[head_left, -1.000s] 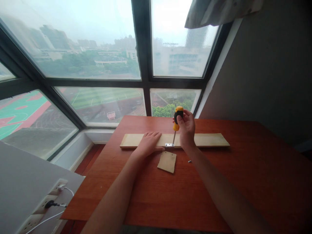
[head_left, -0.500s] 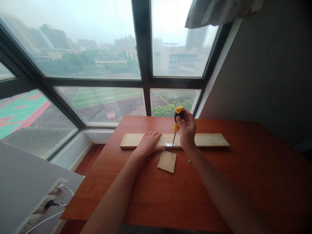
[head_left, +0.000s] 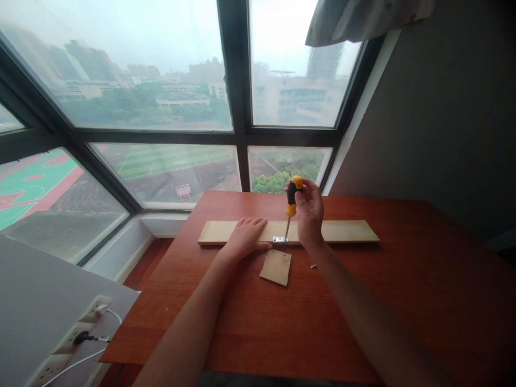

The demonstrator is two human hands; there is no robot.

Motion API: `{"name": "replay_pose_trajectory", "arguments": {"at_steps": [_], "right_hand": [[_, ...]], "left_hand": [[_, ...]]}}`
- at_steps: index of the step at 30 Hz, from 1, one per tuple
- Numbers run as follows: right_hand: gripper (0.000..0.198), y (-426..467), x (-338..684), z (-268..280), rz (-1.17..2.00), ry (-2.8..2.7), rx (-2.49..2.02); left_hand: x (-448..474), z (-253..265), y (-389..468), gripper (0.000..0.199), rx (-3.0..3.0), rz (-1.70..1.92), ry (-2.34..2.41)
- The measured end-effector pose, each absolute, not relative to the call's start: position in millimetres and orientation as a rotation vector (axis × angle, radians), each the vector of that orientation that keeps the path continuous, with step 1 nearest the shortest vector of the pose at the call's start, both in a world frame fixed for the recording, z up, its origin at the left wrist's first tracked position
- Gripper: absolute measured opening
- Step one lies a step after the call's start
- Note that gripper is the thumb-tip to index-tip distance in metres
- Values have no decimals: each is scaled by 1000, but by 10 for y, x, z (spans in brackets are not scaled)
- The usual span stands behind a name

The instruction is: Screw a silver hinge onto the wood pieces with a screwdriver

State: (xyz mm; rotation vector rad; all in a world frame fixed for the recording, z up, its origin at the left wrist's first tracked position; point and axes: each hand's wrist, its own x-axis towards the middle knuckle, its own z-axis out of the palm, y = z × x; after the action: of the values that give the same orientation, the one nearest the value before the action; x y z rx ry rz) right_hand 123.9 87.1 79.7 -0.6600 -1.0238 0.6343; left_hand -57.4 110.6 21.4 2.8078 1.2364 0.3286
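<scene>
A long pale wooden board [head_left: 346, 231] lies across the table, with a small metal hinge [head_left: 280, 239] at its near edge. My left hand [head_left: 246, 236] rests flat on the board, left of the hinge, fingers stretched out. In my right hand [head_left: 311, 212] is a yellow and black screwdriver [head_left: 295, 194], held nearly upright by its handle. Its tip meets the right end of the hinge; any screw under it is too small to make out. Just in front of the hinge lies a small wooden piece [head_left: 276, 267] with two dark holes near its far edge.
The reddish-brown table [head_left: 266, 328] stands against large windows. A small metal screw [head_left: 313, 266] lies near my right wrist. At the lower left, wall sockets [head_left: 80, 336] hold plugs with cables beside the table edge. A piece of cloth [head_left: 363, 21] hangs at the top right.
The fingers of my right hand have shifted around the screwdriver's handle, which has turned slightly. Its tip stays on the hinge, and my left hand has not moved.
</scene>
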Motion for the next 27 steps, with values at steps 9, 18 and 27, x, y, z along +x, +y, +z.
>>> {"name": "replay_pose_trajectory", "arguments": {"at_steps": [9, 18, 27], "right_hand": [[38, 861, 1232, 802, 505, -1025, -810], [39, 875, 1224, 770, 503, -1038, -782], [32, 851, 1232, 801, 609, -1072, -670]], "left_hand": [[-557, 252, 1077, 70, 2788, 318, 1249], [-561, 255, 1084, 71, 2792, 308, 1244], [-558, 254, 1082, 72, 2788, 300, 1255]]}}
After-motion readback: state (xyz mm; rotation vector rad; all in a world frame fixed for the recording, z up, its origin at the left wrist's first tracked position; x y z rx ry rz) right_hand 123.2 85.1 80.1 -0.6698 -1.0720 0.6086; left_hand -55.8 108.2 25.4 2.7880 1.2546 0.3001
